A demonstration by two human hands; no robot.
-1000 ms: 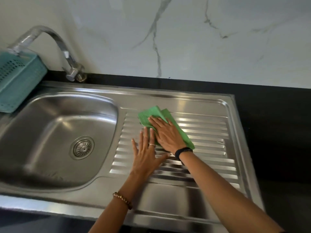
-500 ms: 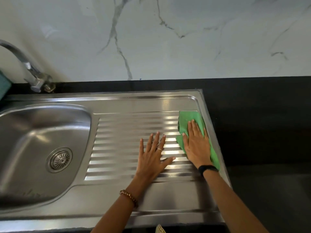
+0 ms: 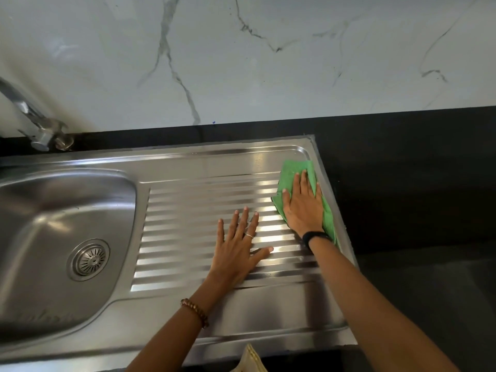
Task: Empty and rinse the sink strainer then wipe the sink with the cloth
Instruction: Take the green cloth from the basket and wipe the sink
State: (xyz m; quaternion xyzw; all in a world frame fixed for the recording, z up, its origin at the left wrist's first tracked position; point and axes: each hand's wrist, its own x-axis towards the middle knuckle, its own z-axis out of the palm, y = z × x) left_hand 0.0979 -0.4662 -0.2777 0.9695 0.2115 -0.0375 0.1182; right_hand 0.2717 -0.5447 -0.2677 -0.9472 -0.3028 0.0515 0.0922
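Right hand [image 3: 303,205] flat, fingers straight, pressing green cloth [image 3: 295,170] at drainboard's 2 o'clock corner; left hand [image 3: 236,251] flat, empty. Keep pressure even, follow rim.

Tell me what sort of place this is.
Most likely a home kitchen: a stainless steel sink with a ribbed drainboard, a tap at the back, set in a dark counter below a marble-look wall.

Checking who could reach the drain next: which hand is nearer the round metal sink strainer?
Left. The left hand lies flat on the ribbed steel drainboard, right of the round metal sink strainer. The right hand presses the green cloth at the drainboard's far right corner.
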